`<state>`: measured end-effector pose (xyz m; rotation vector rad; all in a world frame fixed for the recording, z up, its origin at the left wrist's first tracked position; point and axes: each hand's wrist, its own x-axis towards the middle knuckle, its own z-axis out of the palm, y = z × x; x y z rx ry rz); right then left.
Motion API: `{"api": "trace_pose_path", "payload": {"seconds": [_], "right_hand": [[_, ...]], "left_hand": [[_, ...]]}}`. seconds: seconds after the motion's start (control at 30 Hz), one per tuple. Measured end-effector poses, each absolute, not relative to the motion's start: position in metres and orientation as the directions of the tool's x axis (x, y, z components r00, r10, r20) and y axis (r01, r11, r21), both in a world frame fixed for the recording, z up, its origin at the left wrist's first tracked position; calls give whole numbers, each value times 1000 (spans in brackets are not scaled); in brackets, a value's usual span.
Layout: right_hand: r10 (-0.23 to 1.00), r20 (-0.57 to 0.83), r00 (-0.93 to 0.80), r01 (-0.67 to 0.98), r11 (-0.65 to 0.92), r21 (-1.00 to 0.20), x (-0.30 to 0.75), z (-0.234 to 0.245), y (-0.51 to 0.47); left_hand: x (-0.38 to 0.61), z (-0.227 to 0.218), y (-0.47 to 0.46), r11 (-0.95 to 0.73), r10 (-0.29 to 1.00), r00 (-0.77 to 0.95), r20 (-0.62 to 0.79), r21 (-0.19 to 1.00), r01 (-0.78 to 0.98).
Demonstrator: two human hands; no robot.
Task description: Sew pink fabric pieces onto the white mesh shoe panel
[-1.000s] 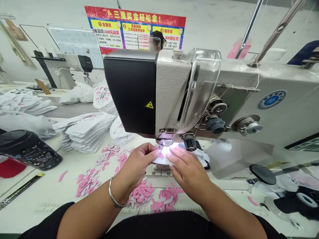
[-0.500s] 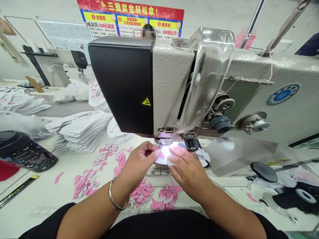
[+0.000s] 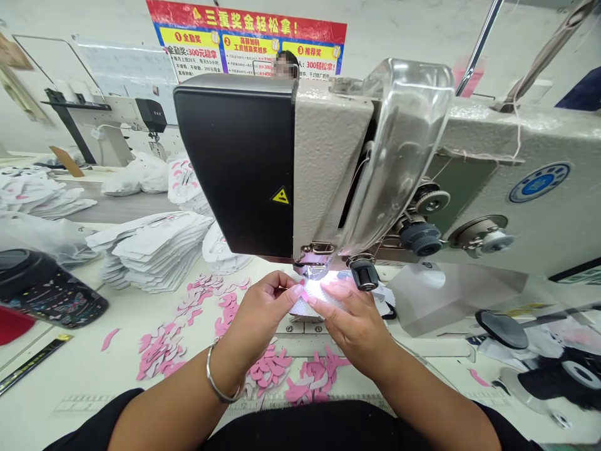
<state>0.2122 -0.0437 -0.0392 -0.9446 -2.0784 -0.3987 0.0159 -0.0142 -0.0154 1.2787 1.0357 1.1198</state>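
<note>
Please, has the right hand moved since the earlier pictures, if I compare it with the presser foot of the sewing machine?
Yes, slightly. The right hand has moved its fingertips toward the person's left, relative to the presser foot, closer to the left hand.

Right hand [image 3: 350,322] slid left across white mesh piece [image 3: 323,305], fingertips now nearly meeting left hand [image 3: 263,316].

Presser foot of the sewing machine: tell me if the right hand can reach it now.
Likely yes: the right hand sits close to the presser foot, only the white fabric piece between them.
</note>
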Motion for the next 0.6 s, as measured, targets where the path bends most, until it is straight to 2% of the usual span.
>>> {"api": "trace_pose_path", "payload": {"seconds": [0.43,0.6], "right_hand": [[494,767,-410,717,694,-64,214,-40,-43],[529,741,-414,722,687,-88,218,-39,-44]], "left_hand": [[20,-15,-11,-13,984,174,29,996,-92],[23,-9,-15,145,979,171,-112,971,-191]]}}
